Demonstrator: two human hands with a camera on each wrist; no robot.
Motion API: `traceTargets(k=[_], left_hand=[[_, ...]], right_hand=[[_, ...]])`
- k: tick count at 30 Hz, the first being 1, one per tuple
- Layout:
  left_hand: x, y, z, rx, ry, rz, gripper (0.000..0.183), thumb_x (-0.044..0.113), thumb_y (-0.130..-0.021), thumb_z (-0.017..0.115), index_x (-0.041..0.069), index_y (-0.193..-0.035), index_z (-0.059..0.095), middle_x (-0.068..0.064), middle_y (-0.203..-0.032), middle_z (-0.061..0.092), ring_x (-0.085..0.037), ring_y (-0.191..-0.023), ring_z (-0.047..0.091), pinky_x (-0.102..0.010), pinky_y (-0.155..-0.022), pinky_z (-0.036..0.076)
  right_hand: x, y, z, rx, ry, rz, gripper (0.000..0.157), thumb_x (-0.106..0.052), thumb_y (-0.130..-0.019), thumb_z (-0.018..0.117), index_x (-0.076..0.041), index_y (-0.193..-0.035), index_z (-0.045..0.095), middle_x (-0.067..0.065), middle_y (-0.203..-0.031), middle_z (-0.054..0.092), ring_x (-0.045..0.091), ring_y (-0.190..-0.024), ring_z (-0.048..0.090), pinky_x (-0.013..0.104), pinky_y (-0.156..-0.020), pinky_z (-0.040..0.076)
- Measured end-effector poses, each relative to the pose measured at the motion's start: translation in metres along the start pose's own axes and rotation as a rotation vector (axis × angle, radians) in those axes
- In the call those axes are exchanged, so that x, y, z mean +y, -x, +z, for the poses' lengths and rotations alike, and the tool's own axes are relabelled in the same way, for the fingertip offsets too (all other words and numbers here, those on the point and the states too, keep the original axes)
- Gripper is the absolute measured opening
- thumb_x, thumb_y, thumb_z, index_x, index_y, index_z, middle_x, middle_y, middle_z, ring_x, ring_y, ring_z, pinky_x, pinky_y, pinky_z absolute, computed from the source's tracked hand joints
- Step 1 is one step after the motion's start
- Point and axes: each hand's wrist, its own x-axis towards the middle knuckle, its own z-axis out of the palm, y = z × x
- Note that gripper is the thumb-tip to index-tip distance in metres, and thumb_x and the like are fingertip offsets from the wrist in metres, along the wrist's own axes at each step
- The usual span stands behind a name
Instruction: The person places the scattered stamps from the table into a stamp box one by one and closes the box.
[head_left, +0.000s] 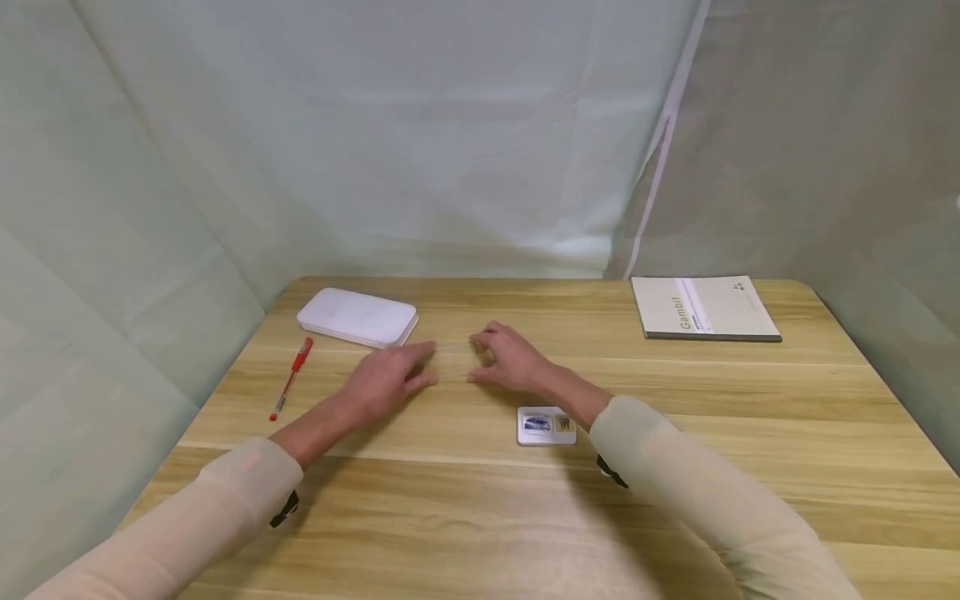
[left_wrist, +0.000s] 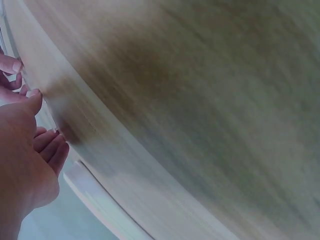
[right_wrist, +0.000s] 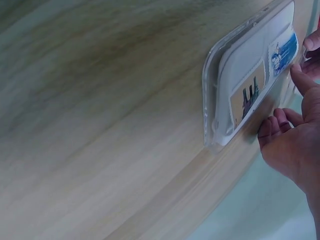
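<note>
A thin, see-through plastic piece (head_left: pixel 453 361) spans the gap between the two hands over the middle of the table; only its pale edges show. My left hand (head_left: pixel 382 379) holds its left side, thumb and fingertips at the near and far edges. On the opposite side my right hand (head_left: pixel 512 358) grips it likewise, thumb near and index finger far. Just nearer than the right hand lies a small white flat case (head_left: pixel 546 438) with two stamp-like pictures. In the right wrist view this case (right_wrist: pixel 225 117) shows a clear rim.
A white rounded box (head_left: pixel 357 316) lies beyond the left hand. To its near left is a red pen (head_left: pixel 292 377). A notebook (head_left: pixel 705 308) marked "Gambit" rests at the back right of the wooden table (head_left: pixel 450 517). Pale curtains (head_left: pixel 450 150) hang behind the table.
</note>
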Motion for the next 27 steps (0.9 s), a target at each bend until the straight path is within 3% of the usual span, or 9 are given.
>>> traceTargets(k=[6,17,27], left_hand=[[-0.0001,-0.0007,0.0015,0.010,-0.009,0.006,0.060,0.031,-0.099,0.078,-0.002,-0.146,0.060,-0.019,-0.125,0.073,-0.033,-0.107,0.072,-0.053,-0.097,0.057],[-0.0015,-0.0001,0.0015,0.016,-0.005,0.019,0.057,0.031,-0.099,0.077,-0.002,-0.144,0.061,-0.021,-0.141,0.066,-0.040,-0.125,0.066,-0.055,-0.106,0.052],[-0.0024,-0.0031,-0.0001,0.034,0.004,0.077,0.058,0.031,-0.099,0.077,-0.002,-0.144,0.060,-0.023,-0.144,0.063,-0.043,-0.130,0.062,-0.057,-0.110,0.048]], right_hand=[[-0.0001,-0.0023,0.0015,0.001,0.013,0.014,0.066,-0.030,-0.093,0.085,0.000,-0.147,0.060,0.015,-0.135,0.060,0.029,-0.124,0.057,0.039,-0.109,0.049],[0.0014,-0.0044,0.0004,0.005,0.011,-0.007,0.062,-0.031,-0.094,0.084,-0.001,-0.143,0.063,0.013,-0.130,0.063,0.026,-0.119,0.060,0.037,-0.107,0.050],[0.0076,-0.0018,-0.0059,-0.026,0.027,-0.047,0.064,-0.034,-0.096,0.081,0.001,-0.145,0.059,0.013,-0.129,0.063,0.026,-0.120,0.060,0.039,-0.110,0.048]])
